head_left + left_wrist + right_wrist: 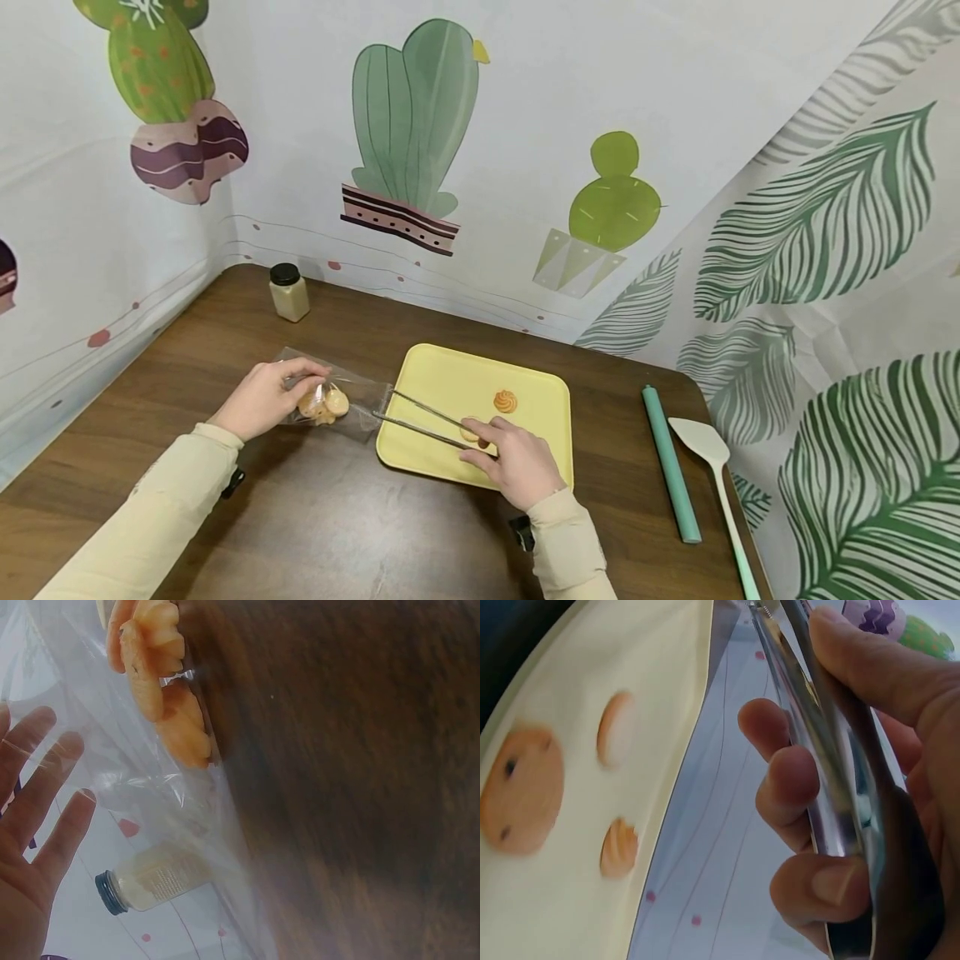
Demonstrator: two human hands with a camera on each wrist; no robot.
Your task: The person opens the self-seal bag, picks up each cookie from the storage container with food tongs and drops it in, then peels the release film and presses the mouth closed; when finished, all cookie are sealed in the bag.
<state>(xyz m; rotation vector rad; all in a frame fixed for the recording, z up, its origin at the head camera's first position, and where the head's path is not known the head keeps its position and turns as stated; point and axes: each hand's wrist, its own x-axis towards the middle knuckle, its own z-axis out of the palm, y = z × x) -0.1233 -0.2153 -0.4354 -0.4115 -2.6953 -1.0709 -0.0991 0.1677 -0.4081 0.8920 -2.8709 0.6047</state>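
Note:
My left hand (273, 396) holds a clear plastic bag (363, 392), thumb and forefinger close together at its upper edge. In the left wrist view the other fingers (64, 825) are spread behind the clear film. Several cookies (324, 404) lie inside the bag. My right hand (517, 458) grips metal tongs (427, 408). Their two arms stand apart, tips pointing left at the bag's right end. Below the tongs is a yellow tray (442, 367) bearing an orange swirl cookie (505, 402), a pale round cookie (616, 729) and a larger dotted cookie (523, 791).
A jar with a black lid (289, 292) stands at the back left of the wooden table (337, 525). To the right lie a green rod (671, 467) and a spatula (708, 446) with a pale head. Patterned cloth (510, 125) hangs behind the table.

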